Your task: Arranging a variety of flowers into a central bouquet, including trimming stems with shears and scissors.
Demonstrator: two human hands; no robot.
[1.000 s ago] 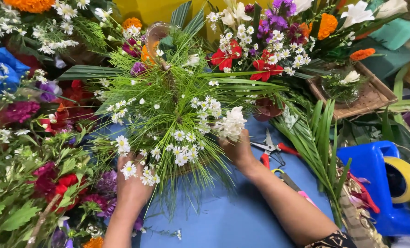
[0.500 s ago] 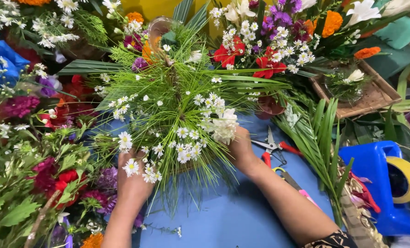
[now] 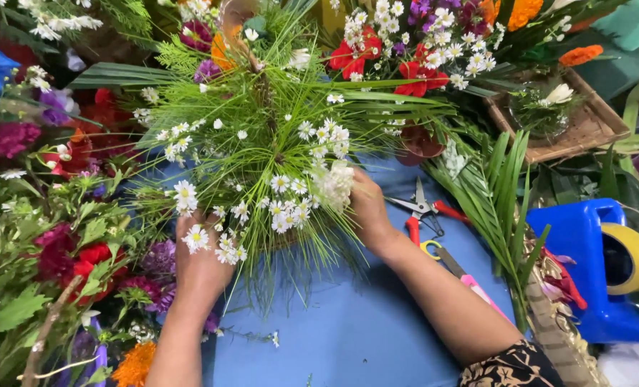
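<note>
At the near edge of the arrangement, we have both hands on it. Left hand sits under the lower-left rim, fingers pushed up into the greenery and small white daisies; whatever it clasps is hidden by foliage, so we can't tell how tight that hold is. Right hand is at the lower-right rim, fingers curled in around a white flower cluster, pressing it into the bunch.

The arrangement itself: a round mound of fine needle-like greens dotted with daisies, resting on the blue table, centre of view, tilted slightly away from us.

Relative to the arrangement:
- Just right of it, beside the right wrist: red-handled scissors, lying flat on the table, blades part open.
- Further right: a fan of long green leaves, then a blue plastic container with a yellow tape roll against it.
- Upper right: a shallow woven tray with a white bloom in it.
- Behind it: red flowers mixed with white and purple ones.
- Left of it: dense leafy stems with red and purple flowers, touching the left forearm.
- Lower left: an orange flower.
</note>
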